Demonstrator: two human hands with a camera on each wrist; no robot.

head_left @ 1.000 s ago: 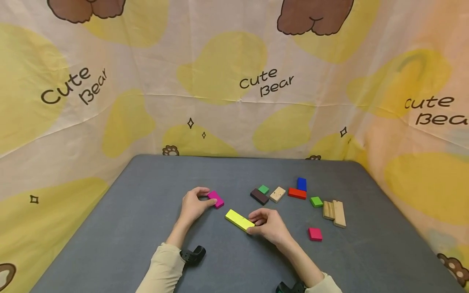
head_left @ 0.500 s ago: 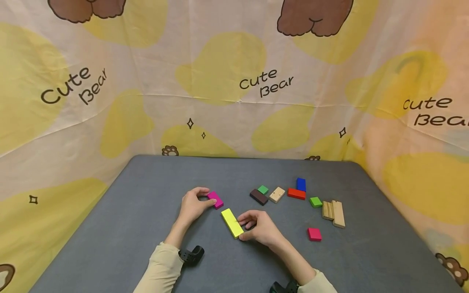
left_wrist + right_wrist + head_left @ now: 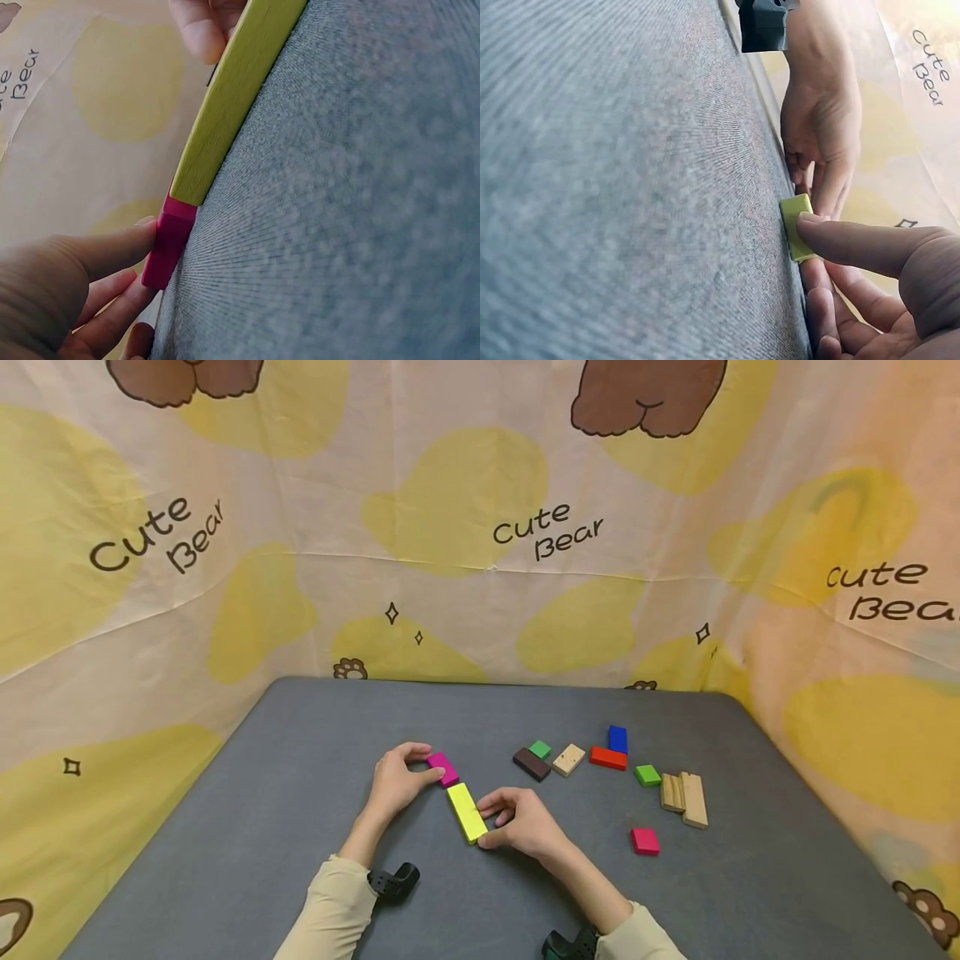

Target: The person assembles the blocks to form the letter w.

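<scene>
My left hand (image 3: 395, 782) pinches a magenta block (image 3: 444, 769) lying flat on the grey table, thumb at its near end and fingers at the far end. Just in front of it lies a longer yellow block (image 3: 467, 814), in line with the magenta one. In the left wrist view the end of the yellow block (image 3: 225, 120) is right at the end of the magenta block (image 3: 171, 236). My right hand (image 3: 527, 827) holds the yellow block by its near right part, and the right wrist view shows the thumb on the yellow block's end face (image 3: 793, 225).
Right of the hands lie a dark brown block (image 3: 532, 764), a green block (image 3: 540, 749), a beige block (image 3: 568, 759), red (image 3: 608, 757) and blue (image 3: 618, 739) blocks, a light green block (image 3: 648, 775), wooden pieces (image 3: 694, 800) and a pink-red block (image 3: 645, 841). Patterned cloth (image 3: 450, 510) surrounds the table.
My right hand has moved left and turned the yellow block from slanting to nearly lengthwise, bringing its far end up to the magenta block. The left hand has stayed in place.
</scene>
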